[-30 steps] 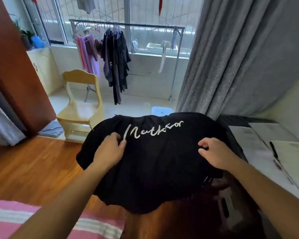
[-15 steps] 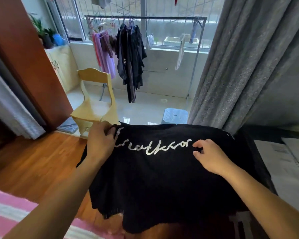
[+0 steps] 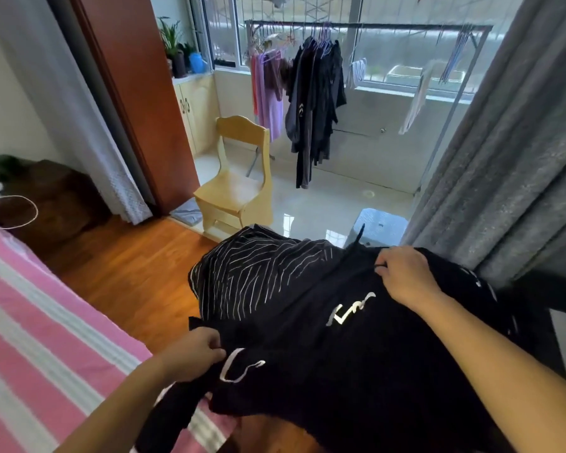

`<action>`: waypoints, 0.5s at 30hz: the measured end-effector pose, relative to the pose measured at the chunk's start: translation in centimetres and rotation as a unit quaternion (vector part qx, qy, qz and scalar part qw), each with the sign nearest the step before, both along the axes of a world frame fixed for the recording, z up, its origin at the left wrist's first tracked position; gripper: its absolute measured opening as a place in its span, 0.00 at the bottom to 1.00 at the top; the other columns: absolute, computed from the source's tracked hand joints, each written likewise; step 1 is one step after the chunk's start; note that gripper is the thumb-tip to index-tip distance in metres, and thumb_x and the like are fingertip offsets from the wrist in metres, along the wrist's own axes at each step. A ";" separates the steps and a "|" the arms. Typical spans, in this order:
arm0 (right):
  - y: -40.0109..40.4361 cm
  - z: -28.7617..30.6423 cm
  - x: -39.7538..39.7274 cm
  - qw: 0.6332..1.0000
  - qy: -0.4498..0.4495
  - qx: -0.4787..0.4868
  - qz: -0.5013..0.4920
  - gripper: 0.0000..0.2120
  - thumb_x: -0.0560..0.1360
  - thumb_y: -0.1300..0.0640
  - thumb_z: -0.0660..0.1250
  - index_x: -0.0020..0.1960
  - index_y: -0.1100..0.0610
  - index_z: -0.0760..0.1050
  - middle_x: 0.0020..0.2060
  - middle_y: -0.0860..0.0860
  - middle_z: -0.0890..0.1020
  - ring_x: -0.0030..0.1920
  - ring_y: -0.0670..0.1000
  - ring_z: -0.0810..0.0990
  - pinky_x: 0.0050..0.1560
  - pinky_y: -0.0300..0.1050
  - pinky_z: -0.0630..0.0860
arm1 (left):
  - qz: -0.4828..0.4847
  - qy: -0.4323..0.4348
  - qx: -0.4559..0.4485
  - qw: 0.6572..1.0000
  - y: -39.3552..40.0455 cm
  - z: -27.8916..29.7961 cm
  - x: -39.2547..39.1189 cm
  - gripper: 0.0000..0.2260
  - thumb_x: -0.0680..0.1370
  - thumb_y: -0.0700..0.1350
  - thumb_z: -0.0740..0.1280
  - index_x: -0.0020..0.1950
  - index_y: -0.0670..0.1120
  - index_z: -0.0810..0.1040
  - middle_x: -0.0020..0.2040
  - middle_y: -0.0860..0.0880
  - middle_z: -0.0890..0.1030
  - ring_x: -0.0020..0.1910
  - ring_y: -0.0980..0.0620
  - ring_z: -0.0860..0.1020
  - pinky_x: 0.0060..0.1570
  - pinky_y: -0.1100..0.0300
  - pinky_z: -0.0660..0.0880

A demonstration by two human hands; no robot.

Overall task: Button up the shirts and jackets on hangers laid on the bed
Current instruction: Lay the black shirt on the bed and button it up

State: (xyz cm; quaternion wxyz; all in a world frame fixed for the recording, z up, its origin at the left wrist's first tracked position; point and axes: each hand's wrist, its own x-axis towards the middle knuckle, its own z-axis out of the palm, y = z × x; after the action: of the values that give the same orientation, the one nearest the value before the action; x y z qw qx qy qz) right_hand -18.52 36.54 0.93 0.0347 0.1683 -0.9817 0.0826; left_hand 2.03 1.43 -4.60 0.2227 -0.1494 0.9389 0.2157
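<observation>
Closest to my camera, at the lower left, I see the bed (image 3: 40, 338) with its pink and white striped cover. My left hand (image 3: 190, 354) is just beside its edge, and its fingers are clenched on the near hem of the black garment (image 3: 307, 348), next to a white curved mark printed on the cloth. A dark strip of the garment hangs down from this hand over the corner of the bed. My right hand (image 3: 406, 276) is farther away and to the right; its fingers pinch the far edge of the same garment, close to a thin dark piece that stands up there, maybe a hanger hook, but I cannot tell. The garment is held in the air between the 2 hands, above the wooden floor (image 3: 138, 273), not on the bed. Its left part shows many thin white lines, and white letters are in the middle. I cannot see any buttons. Behind it stands 1 pale wooden chair (image 3: 239, 181), then a blue stool (image 3: 379, 223) beside the grey curtain (image 3: 504, 158). Farthest, a clothes rack (image 3: 314, 93) carries dark and purple clothes before the window.
</observation>
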 end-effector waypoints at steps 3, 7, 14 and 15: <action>1.6 -0.5 1.9 0.998 0.047 -0.041 0.022 0.03 0.79 0.57 0.67 0.48 0.53 0.78 0.43 0.48 0.79 0.47 0.53 0.77 0.54 0.49 0.70 | 0.031 0.052 0.033 0.998 2.2 -0.9 -1.9 0.08 0.81 0.48 0.67 0.43 0.49 0.74 0.39 0.53 0.77 0.37 0.57 0.75 0.31 0.67 0.65; 4.6 -2.0 5.9 0.991 0.098 -0.090 0.015 0.02 0.77 0.61 0.69 0.47 0.55 0.79 0.40 0.46 0.78 0.41 0.51 0.75 0.49 0.48 0.73 | 0.057 0.166 0.144 0.974 6.1 -2.3 -5.0 0.11 0.80 0.50 0.70 0.61 0.51 0.76 0.57 0.52 0.76 0.56 0.54 0.77 0.53 0.67 0.72; 7.4 -4.7 7.8 0.979 -0.057 -0.145 -0.133 0.07 0.81 0.60 0.64 0.56 0.52 0.78 0.47 0.45 0.79 0.47 0.49 0.81 0.43 0.41 0.76 | 0.045 0.238 0.008 0.970 12.2 -5.4 -6.5 0.19 0.79 0.52 0.70 0.66 0.49 0.71 0.66 0.47 0.69 0.61 0.42 0.76 0.57 0.48 0.78; 7.2 -4.4 7.8 0.977 -0.062 -0.153 -0.131 0.09 0.81 0.59 0.65 0.60 0.52 0.76 0.51 0.45 0.79 0.49 0.50 0.81 0.46 0.42 0.77 | 0.050 0.265 -0.005 0.963 12.0 -5.5 -6.6 0.13 0.80 0.50 0.68 0.63 0.48 0.74 0.63 0.47 0.71 0.58 0.42 0.77 0.55 0.47 0.78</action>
State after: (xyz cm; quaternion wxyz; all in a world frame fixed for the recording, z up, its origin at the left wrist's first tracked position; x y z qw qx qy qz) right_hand -10.70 43.71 -3.51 0.0097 0.0254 -0.9711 0.2371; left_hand -4.56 13.43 -10.13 -0.0457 -0.1344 0.9569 0.2532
